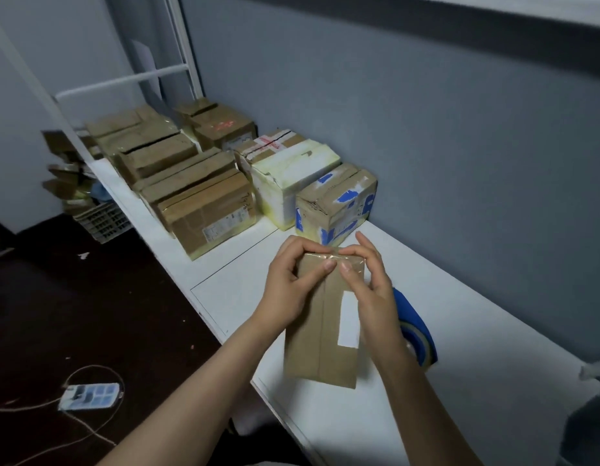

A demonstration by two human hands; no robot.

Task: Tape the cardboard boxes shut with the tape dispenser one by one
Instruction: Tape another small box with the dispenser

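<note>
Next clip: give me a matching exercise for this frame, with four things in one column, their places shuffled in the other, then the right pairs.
Things
1. tape dispenser
2. box with blue patches
3. small brown box
4. plastic crate

Places
A. gripped by the left hand and right hand
B. on the floor, left of the table
C. on the table, right of the small brown box
D. on the table, just beyond the hands

Pairs: 1-C, 2-D, 3-A, 4-B
</note>
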